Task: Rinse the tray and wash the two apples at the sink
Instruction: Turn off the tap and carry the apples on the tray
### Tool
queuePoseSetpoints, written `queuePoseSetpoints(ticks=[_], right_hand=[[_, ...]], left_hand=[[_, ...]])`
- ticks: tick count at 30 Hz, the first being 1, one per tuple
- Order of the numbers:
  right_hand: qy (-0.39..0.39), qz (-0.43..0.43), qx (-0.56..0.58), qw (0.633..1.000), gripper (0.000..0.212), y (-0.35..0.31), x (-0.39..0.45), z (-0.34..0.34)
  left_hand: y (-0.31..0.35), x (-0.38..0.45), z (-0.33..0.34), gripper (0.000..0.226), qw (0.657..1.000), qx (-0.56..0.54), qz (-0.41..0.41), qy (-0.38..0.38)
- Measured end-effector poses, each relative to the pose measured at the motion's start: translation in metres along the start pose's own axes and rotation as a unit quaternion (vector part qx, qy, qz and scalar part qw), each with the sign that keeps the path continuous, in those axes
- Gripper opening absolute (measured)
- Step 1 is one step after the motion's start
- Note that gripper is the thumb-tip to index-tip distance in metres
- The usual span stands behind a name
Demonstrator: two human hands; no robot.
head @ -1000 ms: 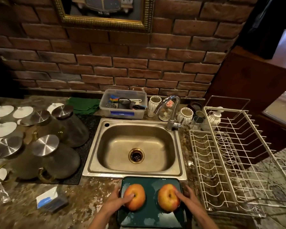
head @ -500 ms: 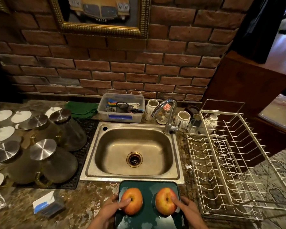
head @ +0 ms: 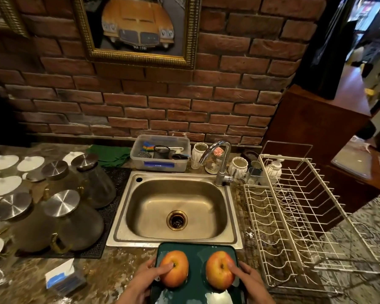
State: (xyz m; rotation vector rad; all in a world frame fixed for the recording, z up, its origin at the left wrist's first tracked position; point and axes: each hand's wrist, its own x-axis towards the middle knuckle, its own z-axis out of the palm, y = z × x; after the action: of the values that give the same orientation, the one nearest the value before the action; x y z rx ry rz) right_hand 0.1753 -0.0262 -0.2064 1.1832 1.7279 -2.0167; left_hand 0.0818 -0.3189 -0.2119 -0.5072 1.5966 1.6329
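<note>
Head view, looking down at a kitchen sink set in a table against a brick wall. At the bottom edge, a dark green tray (head: 198,249) sits on the table (head: 110,279), its far edge touching the front rim of the steel sink (head: 176,207). Two red-yellow apples rest on the tray side by side, apart from each other.

The left hand (head: 140,279) grips the tray's left edge, fingers curled under it, while its thumb presses on top of the left apple (head: 175,268) near the stem. The right hand (head: 250,279) grips the tray's right edge the same way, with its thumb lying against the right apple (head: 219,269).

The sink basin has a drain (head: 177,219) at its centre. A curved metal tap (head: 219,163) stands at its back right corner. To the right lies a white wire dish rack (head: 298,216). To the left, glass jugs with metal lids (head: 75,218) stand on a dark mat. Behind the sink is a clear plastic box (head: 160,152) of small items.
</note>
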Motion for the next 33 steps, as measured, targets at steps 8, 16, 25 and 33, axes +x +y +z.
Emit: queuePoseSetpoints(ticks=[8, 16, 25, 33], right_hand=[[0.006, -0.044, 0.012, 0.999, 0.105, -0.041, -0.023, 0.015], [0.012, -0.103, -0.016, 0.995, 0.101, -0.106, -0.062, 0.03], [-0.007, -0.143, -0.103, 0.984, 0.108, -0.187, -0.101, 0.034], [-0.033, -0.182, -0.11, 0.977, 0.082, -0.247, -0.128, 0.02]], left_hand=[[0.042, -0.026, -0.007, 0.135, 0.997, 0.007, 0.073, 0.002], [0.111, -0.062, -0.014, 0.158, 0.989, 0.019, 0.147, -0.009], [0.192, -0.106, -0.023, 0.134, 0.968, 0.14, 0.208, -0.015], [0.253, -0.138, 0.001, 0.101, 0.947, 0.176, 0.269, -0.016]])
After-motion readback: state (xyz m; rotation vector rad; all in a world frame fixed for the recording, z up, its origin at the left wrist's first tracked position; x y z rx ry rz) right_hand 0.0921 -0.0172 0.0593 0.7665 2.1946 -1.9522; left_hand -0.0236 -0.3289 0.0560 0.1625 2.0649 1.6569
